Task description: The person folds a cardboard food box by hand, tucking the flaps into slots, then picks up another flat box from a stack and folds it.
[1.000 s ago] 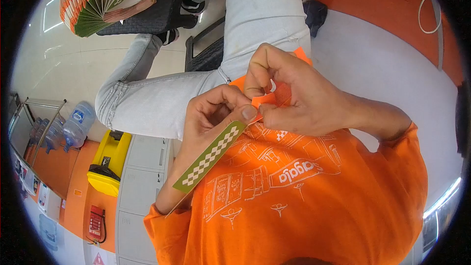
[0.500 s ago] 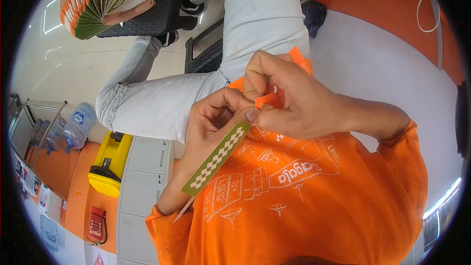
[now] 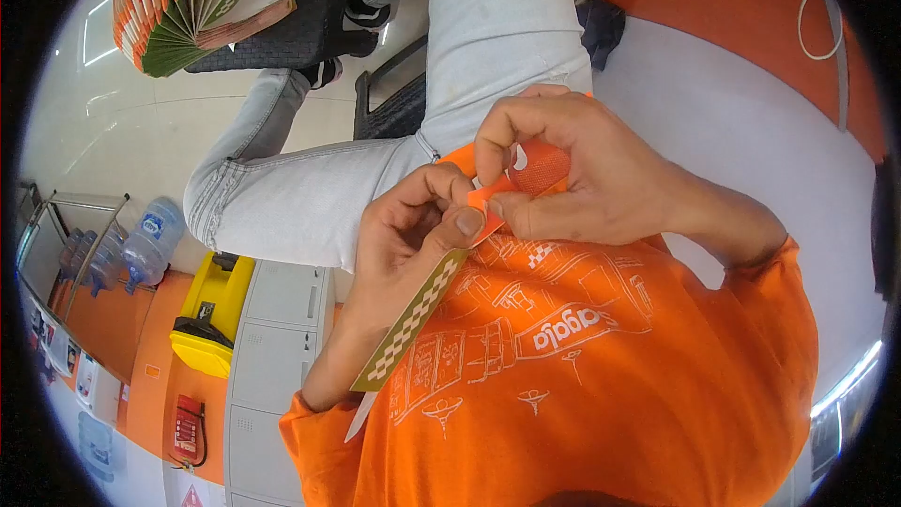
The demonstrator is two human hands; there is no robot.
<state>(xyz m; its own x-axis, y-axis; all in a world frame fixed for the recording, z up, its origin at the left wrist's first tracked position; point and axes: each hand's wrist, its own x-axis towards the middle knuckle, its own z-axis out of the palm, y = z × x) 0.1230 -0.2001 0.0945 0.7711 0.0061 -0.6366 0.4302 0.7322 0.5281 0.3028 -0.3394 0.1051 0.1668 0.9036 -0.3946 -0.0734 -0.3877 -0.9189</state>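
A folded paper strip (image 3: 410, 327), green with a pale checkered band, runs down past the wrist of my left hand (image 3: 408, 225). My left thumb and fingers pinch its upper end, where an orange section shows. My right hand (image 3: 591, 164) grips that orange part from the other side, thumb and index finger pinching near the left thumb. An orange patterned surface shows inside the curl of my right fingers. Both hands are close together above my lap, in front of the orange shirt. Part of the paper is hidden behind the fingers.
A fanned, pleated paper piece (image 3: 206, 9) in orange, green and white rests on a black woven stool (image 3: 319, 9) at upper left. Lockers (image 3: 272, 347), a yellow bin (image 3: 211, 314), water bottles (image 3: 150, 239) and a fire extinguisher (image 3: 188, 427) stand at left.
My right hand has shifted slightly and its fingers have opened out a little, showing more of the orange paper. The green strip has tilted and dropped slightly.
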